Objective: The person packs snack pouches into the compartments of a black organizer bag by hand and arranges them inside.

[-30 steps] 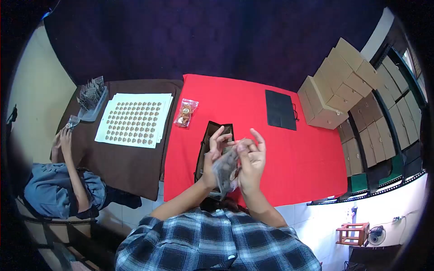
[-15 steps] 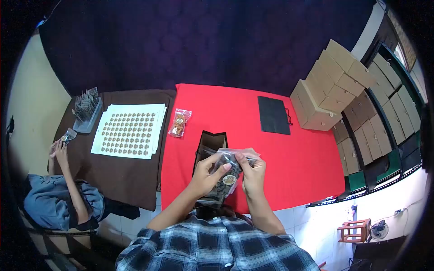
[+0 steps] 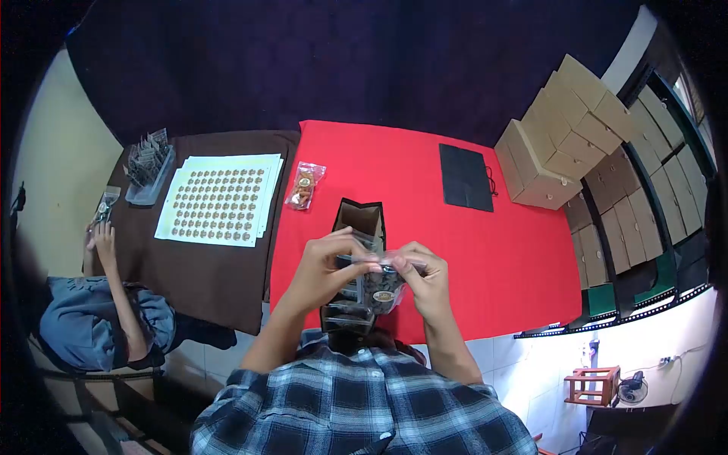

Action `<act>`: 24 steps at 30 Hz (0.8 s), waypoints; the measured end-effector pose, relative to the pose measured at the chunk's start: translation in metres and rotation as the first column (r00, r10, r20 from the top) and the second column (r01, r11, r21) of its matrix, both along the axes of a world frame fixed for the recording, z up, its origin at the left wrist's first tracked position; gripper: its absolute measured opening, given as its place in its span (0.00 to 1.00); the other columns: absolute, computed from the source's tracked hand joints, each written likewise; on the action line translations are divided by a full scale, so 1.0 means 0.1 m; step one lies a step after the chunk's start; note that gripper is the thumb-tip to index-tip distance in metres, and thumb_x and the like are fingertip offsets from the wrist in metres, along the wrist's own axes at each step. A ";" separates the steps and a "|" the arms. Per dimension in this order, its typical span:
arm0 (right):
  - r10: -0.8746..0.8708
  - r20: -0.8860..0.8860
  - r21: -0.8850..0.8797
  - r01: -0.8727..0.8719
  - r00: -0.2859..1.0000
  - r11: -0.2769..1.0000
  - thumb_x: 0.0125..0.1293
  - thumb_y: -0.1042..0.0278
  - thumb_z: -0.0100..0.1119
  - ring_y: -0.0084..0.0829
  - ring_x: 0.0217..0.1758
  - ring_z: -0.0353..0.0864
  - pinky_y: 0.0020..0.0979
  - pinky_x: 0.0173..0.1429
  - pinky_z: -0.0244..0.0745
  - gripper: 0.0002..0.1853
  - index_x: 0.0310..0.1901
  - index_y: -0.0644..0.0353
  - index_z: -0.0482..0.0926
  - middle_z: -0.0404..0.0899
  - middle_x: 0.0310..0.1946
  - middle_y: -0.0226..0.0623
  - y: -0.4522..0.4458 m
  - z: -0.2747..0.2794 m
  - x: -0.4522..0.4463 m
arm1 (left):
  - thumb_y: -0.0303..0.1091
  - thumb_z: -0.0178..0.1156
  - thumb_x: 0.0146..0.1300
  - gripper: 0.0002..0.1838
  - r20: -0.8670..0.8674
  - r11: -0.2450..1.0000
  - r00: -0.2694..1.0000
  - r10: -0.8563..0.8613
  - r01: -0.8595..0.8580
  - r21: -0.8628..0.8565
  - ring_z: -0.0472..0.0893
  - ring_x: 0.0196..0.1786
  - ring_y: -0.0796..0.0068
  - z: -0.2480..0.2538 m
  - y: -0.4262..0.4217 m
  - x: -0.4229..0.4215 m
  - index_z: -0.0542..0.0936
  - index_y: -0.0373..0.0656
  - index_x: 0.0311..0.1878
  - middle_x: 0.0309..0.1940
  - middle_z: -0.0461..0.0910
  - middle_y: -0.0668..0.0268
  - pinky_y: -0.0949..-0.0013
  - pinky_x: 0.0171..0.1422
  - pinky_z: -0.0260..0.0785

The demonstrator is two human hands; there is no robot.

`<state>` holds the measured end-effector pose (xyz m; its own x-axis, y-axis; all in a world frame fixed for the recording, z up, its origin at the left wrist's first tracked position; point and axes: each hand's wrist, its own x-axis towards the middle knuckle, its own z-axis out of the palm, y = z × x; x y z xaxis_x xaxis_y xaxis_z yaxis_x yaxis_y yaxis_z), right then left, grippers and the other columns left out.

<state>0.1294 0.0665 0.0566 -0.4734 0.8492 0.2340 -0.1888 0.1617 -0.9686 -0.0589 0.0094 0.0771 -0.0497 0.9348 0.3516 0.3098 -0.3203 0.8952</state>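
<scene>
A clear plastic bag (image 3: pixel 377 285) of dark pieces, with an oval label low on its front, hangs between my hands. My left hand (image 3: pixel 327 267) pinches its top edge from the left. At the upper right of the bag, my right hand (image 3: pixel 425 279) grips the same edge with thumb and fingers. Behind and below the bag stands an open, dark-sided box (image 3: pixel 361 218) with a brown inside. More clear packets (image 3: pixel 347 315) show in its near end, partly covered by my left hand and the bag.
An orange snack packet (image 3: pixel 305 186) and a black folded bag (image 3: pixel 465 177) lie on the red cloth (image 3: pixel 516 265). Cardboard boxes (image 3: pixel 542 171) are stacked right. Left, a person's hand (image 3: pixel 104 239) is near a packet (image 3: pixel 108 203), beside sticker sheets (image 3: pixel 216 201) and a packet bin (image 3: pixel 149 186).
My left hand has shifted from the bag's front to its top edge, and both hands now meet there. The other person's packet has moved, lying flatter beyond their hand.
</scene>
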 end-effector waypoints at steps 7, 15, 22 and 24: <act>0.280 0.037 0.033 -0.281 0.959 0.959 0.72 0.62 0.54 0.24 0.40 0.74 0.26 0.44 0.67 0.16 0.42 0.68 0.84 0.77 0.36 0.34 0.09 0.12 0.28 | 0.29 0.64 0.60 0.05 -0.007 0.987 0.991 -0.134 0.133 -0.085 0.86 0.42 0.69 0.11 -0.04 -0.05 0.87 0.43 0.37 0.35 0.87 0.64 0.42 0.78 0.44; -0.081 0.088 0.232 0.059 0.993 0.971 0.76 0.54 0.46 0.30 0.56 0.73 0.31 0.58 0.68 0.22 0.58 0.62 0.79 0.72 0.62 0.41 0.14 0.21 0.24 | 0.27 0.58 0.66 0.12 0.118 0.975 0.975 0.191 -0.202 0.089 0.81 0.52 0.64 0.02 0.04 0.19 0.82 0.37 0.51 0.48 0.82 0.56 0.63 0.62 0.69; -0.162 0.052 0.549 0.107 0.985 0.829 0.73 0.49 0.50 0.39 0.62 0.69 0.38 0.66 0.63 0.29 0.65 0.63 0.71 0.67 0.64 0.47 0.04 0.13 0.03 | 0.53 0.66 0.57 0.39 -0.066 0.967 0.995 0.077 -0.058 0.249 0.60 0.74 0.52 -0.04 0.01 0.56 0.69 0.44 0.69 0.72 0.60 0.51 0.41 0.76 0.42; -0.049 0.009 0.408 0.041 0.999 0.912 0.71 0.51 0.54 0.38 0.62 0.68 0.37 0.65 0.63 0.28 0.63 0.65 0.73 0.67 0.61 0.46 0.05 0.11 0.03 | 0.51 0.71 0.51 0.36 -0.064 0.961 0.986 0.154 -0.134 0.243 0.65 0.72 0.50 -0.05 0.01 0.54 0.74 0.43 0.61 0.69 0.66 0.51 0.42 0.75 0.47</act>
<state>0.1320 0.0714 0.0673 -0.4446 0.7024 0.5558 -0.1542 0.5513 -0.8200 -0.0048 0.0100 0.0723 -0.1395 0.8091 0.5708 0.4374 -0.4669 0.7686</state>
